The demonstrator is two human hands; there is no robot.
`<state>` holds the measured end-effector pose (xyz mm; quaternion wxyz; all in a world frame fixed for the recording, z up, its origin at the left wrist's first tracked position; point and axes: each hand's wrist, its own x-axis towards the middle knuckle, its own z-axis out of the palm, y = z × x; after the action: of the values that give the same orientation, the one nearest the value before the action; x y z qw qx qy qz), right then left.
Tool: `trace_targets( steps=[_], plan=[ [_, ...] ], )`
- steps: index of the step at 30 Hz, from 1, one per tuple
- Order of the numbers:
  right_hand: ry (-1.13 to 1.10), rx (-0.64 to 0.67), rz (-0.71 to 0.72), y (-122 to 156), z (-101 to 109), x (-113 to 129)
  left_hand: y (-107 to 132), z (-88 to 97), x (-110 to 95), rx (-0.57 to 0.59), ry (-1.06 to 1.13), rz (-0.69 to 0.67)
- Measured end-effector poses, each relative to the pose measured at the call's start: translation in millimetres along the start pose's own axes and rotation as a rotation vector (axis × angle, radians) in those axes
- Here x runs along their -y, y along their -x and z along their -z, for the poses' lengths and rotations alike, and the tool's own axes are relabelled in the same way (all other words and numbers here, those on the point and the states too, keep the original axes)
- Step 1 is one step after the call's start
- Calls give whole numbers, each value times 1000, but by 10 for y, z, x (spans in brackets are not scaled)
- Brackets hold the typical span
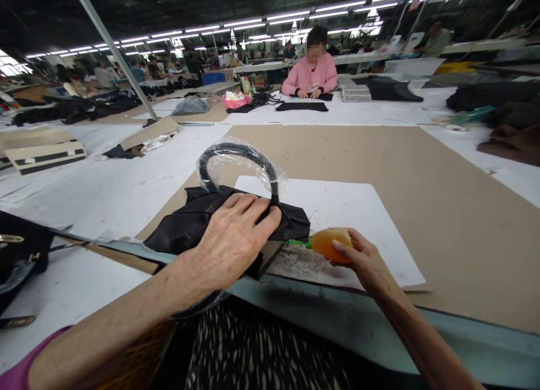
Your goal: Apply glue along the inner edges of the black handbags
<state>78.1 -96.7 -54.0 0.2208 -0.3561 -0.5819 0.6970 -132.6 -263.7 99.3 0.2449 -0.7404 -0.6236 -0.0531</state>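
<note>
A black bag (181, 224) lies at the front edge of the table, its dark handle (238, 148) arching up in clear plastic wrap. My left hand (236, 232) is closed over the bag's upper part by the foot of the handle, fingers bent around the black material. In my right hand (360, 255) is an orange squeeze bottle (331, 245), tipped sideways. Its green nozzle (298, 243) points left and reaches the bag's right end; whether the tip touches the material is hidden. A second handle in plastic hangs below the table edge, under my left forearm.
Under the bag lies a white sheet (354, 210) on brown board (464, 227). More black bag parts (21, 255) with metal fittings are at left. Across the table a person in pink (311, 75) handles black pieces. A slanted metal pole (113, 49) rises at left.
</note>
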Motion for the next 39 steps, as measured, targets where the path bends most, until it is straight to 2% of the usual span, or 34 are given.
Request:
trace_targets(
  steps=[11,20,28,31,36,39],
  plan=[
    [0,117,-24,252,-161,140,22,-25,12,15,11,-2],
    [-18,141,-15,379,-281,229,39,-38,11,60,7,14],
    [-109,195,-12,459,-337,150,63,-45,7,102,17,37],
    [-137,163,-32,519,-340,142,72,-50,13,94,8,23],
    [-213,32,-85,596,-379,188,54,-44,9,44,7,18],
    [-235,12,-109,581,-373,167,42,-40,8,55,5,22]
  ],
)
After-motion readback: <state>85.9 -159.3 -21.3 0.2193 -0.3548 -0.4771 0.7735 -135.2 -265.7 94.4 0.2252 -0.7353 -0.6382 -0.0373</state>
